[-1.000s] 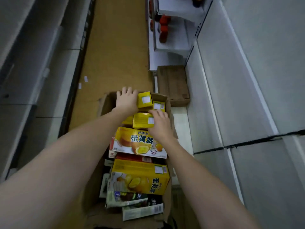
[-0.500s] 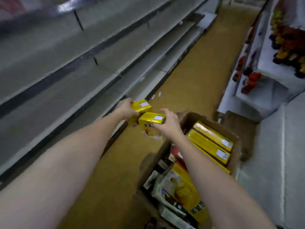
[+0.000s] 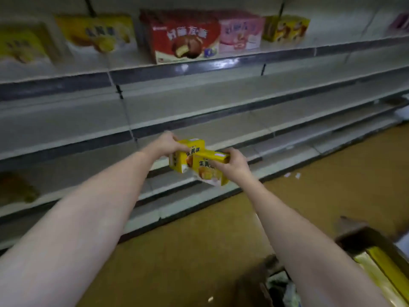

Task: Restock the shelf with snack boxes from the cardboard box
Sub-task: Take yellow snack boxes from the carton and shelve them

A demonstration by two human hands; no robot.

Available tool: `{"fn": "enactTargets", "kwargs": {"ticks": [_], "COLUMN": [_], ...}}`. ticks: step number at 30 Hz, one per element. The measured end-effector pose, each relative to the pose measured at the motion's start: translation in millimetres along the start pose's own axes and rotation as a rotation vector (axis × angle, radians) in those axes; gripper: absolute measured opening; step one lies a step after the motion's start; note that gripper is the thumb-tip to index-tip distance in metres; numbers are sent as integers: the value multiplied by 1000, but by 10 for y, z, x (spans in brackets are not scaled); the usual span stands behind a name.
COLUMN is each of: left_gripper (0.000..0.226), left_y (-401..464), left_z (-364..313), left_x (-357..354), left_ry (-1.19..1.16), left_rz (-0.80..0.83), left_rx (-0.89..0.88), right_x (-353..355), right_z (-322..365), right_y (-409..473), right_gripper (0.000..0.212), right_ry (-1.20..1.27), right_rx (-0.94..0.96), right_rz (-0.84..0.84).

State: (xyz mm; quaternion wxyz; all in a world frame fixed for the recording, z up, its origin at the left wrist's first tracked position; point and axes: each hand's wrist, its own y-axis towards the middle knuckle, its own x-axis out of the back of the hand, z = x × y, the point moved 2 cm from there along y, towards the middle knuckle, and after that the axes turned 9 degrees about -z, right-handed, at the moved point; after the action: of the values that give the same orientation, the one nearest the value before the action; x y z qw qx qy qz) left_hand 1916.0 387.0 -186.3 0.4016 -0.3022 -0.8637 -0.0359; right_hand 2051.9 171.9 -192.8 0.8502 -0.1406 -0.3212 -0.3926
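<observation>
Both arms reach out toward the shelving, each hand carrying one small yellow snack box. The left hand grips the left yellow box with fingers curled over its top edge; the right hand grips the right yellow box from its right end, thumb across the front. The two boxes touch, the right one overlapping the lower corner of the left, and both are held in the air in front of the lower shelves, not resting on any of them.

On the top shelf stands a row of larger snack boxes: a red chocolate-pie box at the front edge, a pink box just beside it on the right, then a yellow box further right, and two blurred yellow boxes to the left.

At the lower right, on the tan floor, the open cardboard box shows only its corner; inside it lie long yellow boxes side by side, and some blurred pale packaging that I cannot identify.
</observation>
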Motion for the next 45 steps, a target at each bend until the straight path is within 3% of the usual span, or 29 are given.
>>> {"fn": "enactTargets", "kwargs": {"ticks": [4,8,11,16,24,28,33,37,45], "left_gripper": [63,60,61,60,82,72,67,71,77], "left_y": [-98,-245,-438,-779,-1257,-1375,-1327,-1097,-499], "left_z": [543,968,1334,1675,1946,1979,1894,1781,1755], "left_x": [788,1423,1958,2816,3875,4172,4543,4782,5045], "left_ry": [39,61,76,139,103,34,-108,-77,46], "left_rz": [-74,-143,-199,-339,-577,-620,-688,-734,-735], "left_rx": [35,62,81,65,78,47,24,17,117], "right_x": [-552,-1007,-1381,-1812,-2111,-2084,-2057,-2090,-2334], "right_z": [699,1292,1789,2638,3682,4118,4562,4836,5116], "right_y": [2,-55,-119,-298,-542,-540,-385,-128,633], "right_gripper": [78,71,59,62,67,70,67,63,61], "right_ry": [-85,-134,-98,-3,68,32,150,206,320], "right_rx": [133,224,311,442,649,733,739,720,588], "right_rz": [92,139,126,131,51,-12,-40,-50,120]}}
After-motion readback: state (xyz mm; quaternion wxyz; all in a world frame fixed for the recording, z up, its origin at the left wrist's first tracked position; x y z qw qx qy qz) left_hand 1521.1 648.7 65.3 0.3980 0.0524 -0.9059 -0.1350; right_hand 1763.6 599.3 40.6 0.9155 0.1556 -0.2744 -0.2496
